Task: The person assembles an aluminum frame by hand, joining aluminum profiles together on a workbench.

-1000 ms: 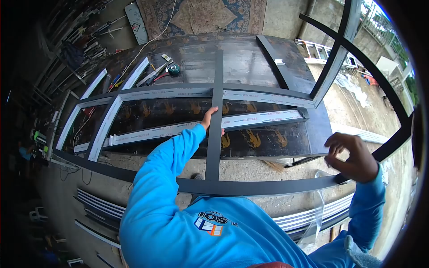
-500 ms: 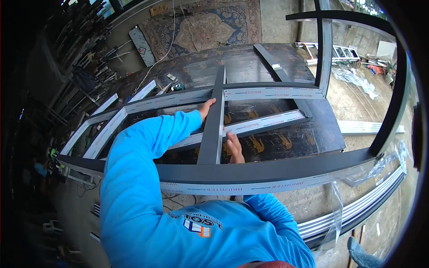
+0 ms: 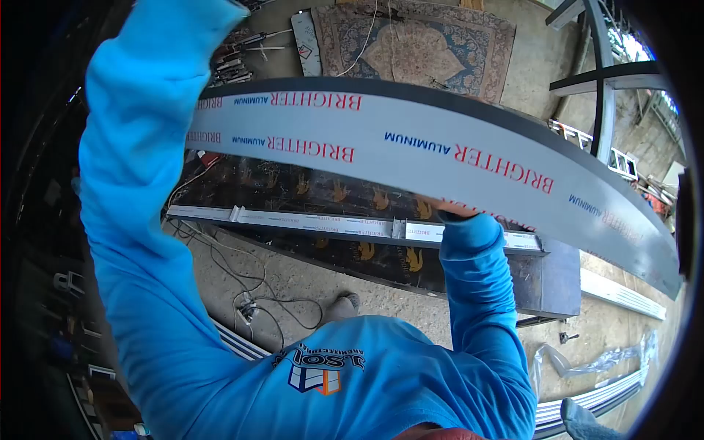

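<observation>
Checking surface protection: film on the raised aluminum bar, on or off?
On: white film printed BRIGHTER ALUMINUM covers the broad, camera-facing side of the aluminum bar; far side, cannot tell.

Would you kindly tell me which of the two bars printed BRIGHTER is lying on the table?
The slimmer-looking bar lies on the dark table; the broader bar is up off it, partly hiding the right hand.

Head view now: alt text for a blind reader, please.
A long bar printed BRIGHTER ALUMINUM stretches over a dark table. A person's right hand, blue-sleeved and partly hidden, is at its lower edge; the left isn't visible.
</observation>
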`<control>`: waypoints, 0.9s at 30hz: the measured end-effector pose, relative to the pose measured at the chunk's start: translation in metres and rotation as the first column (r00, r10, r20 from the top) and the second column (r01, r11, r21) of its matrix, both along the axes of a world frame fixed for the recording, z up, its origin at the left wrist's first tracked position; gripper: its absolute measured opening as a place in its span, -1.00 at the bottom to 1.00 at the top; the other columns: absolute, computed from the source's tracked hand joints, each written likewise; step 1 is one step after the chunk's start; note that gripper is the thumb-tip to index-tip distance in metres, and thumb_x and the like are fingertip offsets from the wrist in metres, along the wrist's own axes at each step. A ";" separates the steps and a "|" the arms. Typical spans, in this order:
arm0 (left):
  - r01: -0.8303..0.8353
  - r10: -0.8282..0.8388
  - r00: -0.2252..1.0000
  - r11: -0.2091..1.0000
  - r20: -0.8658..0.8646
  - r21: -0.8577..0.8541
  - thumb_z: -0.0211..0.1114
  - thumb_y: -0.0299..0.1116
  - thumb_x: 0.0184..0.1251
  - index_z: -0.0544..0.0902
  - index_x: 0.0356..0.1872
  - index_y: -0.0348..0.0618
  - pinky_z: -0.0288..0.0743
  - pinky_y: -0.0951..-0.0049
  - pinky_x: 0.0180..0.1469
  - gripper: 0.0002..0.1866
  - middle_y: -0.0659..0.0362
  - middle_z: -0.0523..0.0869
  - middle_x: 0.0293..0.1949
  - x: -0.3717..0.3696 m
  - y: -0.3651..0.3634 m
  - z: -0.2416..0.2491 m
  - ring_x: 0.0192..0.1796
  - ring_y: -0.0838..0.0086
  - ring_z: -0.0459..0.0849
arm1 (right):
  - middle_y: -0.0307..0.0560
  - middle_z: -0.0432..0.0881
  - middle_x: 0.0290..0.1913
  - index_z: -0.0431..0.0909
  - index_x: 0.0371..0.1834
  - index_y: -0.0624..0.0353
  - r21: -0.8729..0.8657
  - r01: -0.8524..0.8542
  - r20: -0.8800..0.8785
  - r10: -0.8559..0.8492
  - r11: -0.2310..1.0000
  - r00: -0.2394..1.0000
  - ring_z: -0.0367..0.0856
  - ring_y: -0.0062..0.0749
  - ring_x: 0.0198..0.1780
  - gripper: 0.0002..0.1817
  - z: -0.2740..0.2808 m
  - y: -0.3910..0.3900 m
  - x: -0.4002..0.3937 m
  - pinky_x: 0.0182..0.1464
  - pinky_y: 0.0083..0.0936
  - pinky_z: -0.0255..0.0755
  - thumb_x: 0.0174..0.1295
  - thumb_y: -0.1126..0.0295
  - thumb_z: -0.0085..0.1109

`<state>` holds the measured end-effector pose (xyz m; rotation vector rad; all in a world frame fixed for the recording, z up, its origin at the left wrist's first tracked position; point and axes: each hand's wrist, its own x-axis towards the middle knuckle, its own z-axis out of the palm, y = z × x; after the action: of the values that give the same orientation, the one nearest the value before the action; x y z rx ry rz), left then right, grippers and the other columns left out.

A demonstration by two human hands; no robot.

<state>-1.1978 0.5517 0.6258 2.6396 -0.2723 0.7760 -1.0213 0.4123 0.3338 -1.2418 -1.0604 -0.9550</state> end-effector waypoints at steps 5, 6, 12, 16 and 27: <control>0.230 -0.337 0.550 0.941 0.764 0.249 -0.16 -0.05 0.43 0.51 -0.05 -0.22 0.34 0.37 -0.32 -0.55 -0.01 0.62 -0.23 -0.091 0.034 -0.091 -0.30 0.36 0.50 | -0.22 0.67 -0.38 0.66 -0.34 0.21 -0.120 -0.361 0.177 0.378 0.925 0.909 0.64 -0.54 -0.32 -0.73 0.132 0.017 0.080 -0.25 -0.58 0.54 -0.15 0.44 0.48; 0.057 -0.159 0.635 0.986 0.756 0.159 -0.07 -0.15 0.40 0.43 -0.03 -0.19 0.33 0.45 -0.38 -0.66 0.04 0.56 -0.33 -0.072 0.061 -0.146 -0.31 0.41 0.47 | -0.20 0.68 -0.35 0.67 -0.34 0.20 -0.055 -0.560 -0.024 0.560 0.826 0.828 0.65 -0.52 -0.32 -0.72 0.148 0.025 0.093 -0.20 -0.58 0.54 -0.16 0.42 0.50; -0.066 0.050 0.998 0.586 -0.045 -0.807 0.40 -0.18 0.17 0.48 0.04 -0.22 0.49 0.50 -0.12 -0.50 0.20 0.60 -0.24 0.075 0.285 -0.401 -0.16 0.52 0.58 | -0.13 0.64 -0.14 0.58 -0.09 0.23 -0.055 -0.494 -0.192 0.477 0.868 0.858 0.60 -0.36 -0.07 -0.66 0.221 0.054 0.218 0.03 -0.44 0.42 0.11 0.29 0.29; 0.334 -0.040 0.942 0.034 0.333 -0.942 0.13 0.20 0.25 0.27 0.30 -0.15 0.07 -0.02 0.43 -0.24 -0.05 0.33 0.29 0.207 0.371 -0.416 0.41 0.14 0.19 | -0.10 0.61 -0.07 0.50 0.01 0.22 0.085 -0.624 -0.317 0.615 0.777 0.722 0.58 -0.33 0.00 -0.64 0.267 0.051 0.279 0.03 -0.38 0.46 0.18 0.30 0.22; 0.837 -0.009 0.473 -0.307 0.881 -0.453 0.16 0.46 -0.02 0.25 0.36 -0.13 -0.15 -0.04 0.48 0.04 -0.05 0.33 0.33 0.393 0.367 -0.362 0.43 -0.02 0.14 | -0.03 0.59 -0.09 0.45 -0.01 0.25 -0.063 -0.380 -0.418 0.322 0.923 0.850 0.59 -0.28 -0.05 -0.63 0.163 0.152 0.305 0.02 -0.37 0.48 0.20 0.28 0.21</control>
<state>-0.8053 0.9187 0.2638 0.4732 -0.6477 0.8684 -0.7168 0.5645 0.4967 -1.2361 -0.9910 -0.3229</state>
